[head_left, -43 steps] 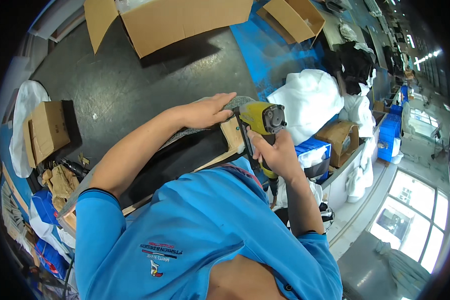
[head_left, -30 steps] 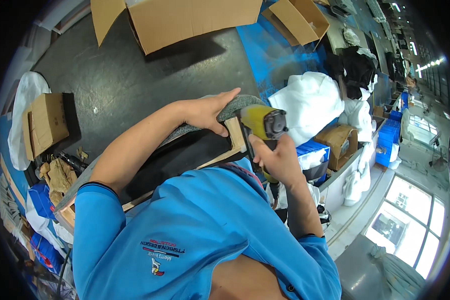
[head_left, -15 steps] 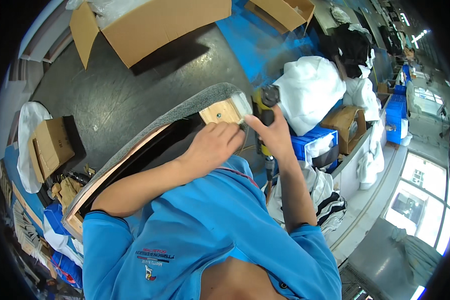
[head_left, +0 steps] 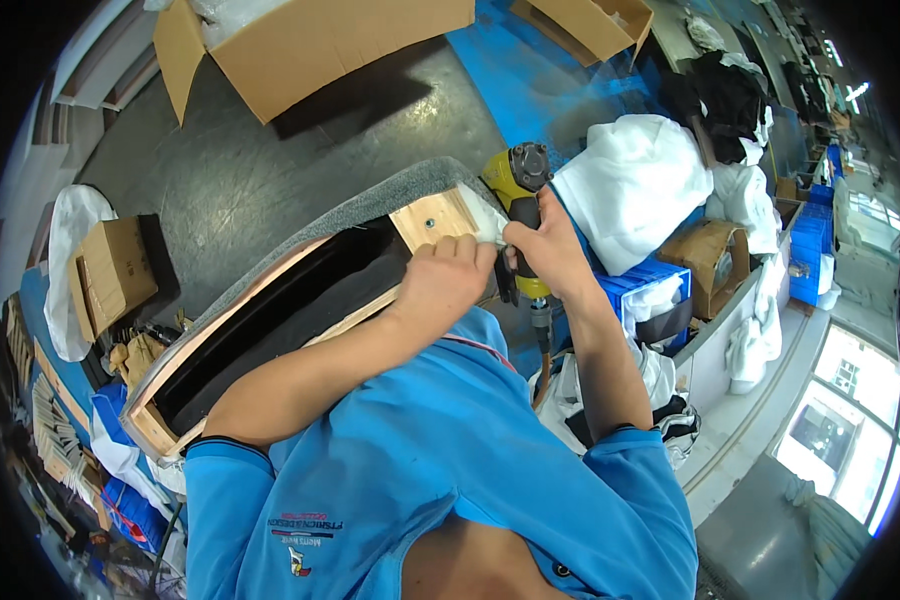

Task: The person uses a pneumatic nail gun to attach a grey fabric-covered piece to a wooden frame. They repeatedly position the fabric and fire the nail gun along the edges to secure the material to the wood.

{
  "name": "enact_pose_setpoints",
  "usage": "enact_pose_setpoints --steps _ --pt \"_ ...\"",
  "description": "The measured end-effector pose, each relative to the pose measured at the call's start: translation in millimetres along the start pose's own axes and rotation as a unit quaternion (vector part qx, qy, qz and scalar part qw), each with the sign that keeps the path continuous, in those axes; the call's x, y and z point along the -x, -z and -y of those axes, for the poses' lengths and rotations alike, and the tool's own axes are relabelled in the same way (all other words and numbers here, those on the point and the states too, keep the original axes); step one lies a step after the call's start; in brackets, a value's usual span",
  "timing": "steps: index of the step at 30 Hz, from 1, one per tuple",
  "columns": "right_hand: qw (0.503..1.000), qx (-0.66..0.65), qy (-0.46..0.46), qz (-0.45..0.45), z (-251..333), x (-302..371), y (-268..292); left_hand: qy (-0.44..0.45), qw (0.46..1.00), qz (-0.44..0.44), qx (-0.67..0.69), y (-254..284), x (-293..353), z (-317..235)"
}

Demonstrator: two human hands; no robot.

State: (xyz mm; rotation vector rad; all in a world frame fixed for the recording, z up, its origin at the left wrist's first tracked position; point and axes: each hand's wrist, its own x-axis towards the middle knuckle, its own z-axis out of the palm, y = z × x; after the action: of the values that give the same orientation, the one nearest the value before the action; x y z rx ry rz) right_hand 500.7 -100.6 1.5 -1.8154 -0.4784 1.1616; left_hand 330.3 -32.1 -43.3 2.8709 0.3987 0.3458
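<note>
An upholstered wooden frame (head_left: 370, 312) leans across my lap, long and narrow. Grey fabric (head_left: 400, 188) covers its outer side, and black cloth (head_left: 310, 310) lies inside. At its upper right end is a pale wood block (head_left: 428, 220) with a small metal fastener. My left hand (head_left: 440, 285) is closed over the block's near edge, its fingers pinching white fabric (head_left: 484, 218) at the corner. In my right hand (head_left: 555, 250) is a yellow and black pneumatic staple gun (head_left: 515, 178), gripped by its handle beside that corner. Its nose is hidden.
A large cardboard box (head_left: 340, 50) stands ahead on the dark floor, a smaller carton (head_left: 115, 275) at left. To the right are a white wrapped bundle (head_left: 635, 185), a blue crate (head_left: 650, 280) and a brown box (head_left: 705, 262). An air hose (head_left: 544, 375) hangs below the gun.
The staple gun has turned in my right hand and its handle now sits in my grip. My left fingers have closed at the white fabric corner, and the frame has tilted, showing more inside.
</note>
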Motion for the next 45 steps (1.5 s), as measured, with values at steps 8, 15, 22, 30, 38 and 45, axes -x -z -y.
enact_pose_setpoints --steps 8,15,22,30,38,45 --pt "0.997 -0.054 0.004 0.061 5 -7 9 -0.028 0.969 -0.092 0.227 0 -7 43" --pt "0.987 -0.133 0.015 0.087 -34 -10 25 0.009 0.988 -0.038 0.149 11 -17 39" --pt "0.982 -0.151 0.035 0.106 -56 -3 29 -0.025 0.992 -0.070 0.103 5 -18 40" --pt "0.986 -0.122 0.041 0.108 -65 -12 16 -0.098 0.980 -0.121 0.120 18 -35 46" --pt "0.989 -0.076 0.044 0.122 -74 -11 15 -0.045 0.984 -0.044 0.165 5 -28 53" --pt "0.989 -0.133 0.048 0.048 -78 -15 -11 0.055 0.992 -0.111 0.021 3 -31 43"
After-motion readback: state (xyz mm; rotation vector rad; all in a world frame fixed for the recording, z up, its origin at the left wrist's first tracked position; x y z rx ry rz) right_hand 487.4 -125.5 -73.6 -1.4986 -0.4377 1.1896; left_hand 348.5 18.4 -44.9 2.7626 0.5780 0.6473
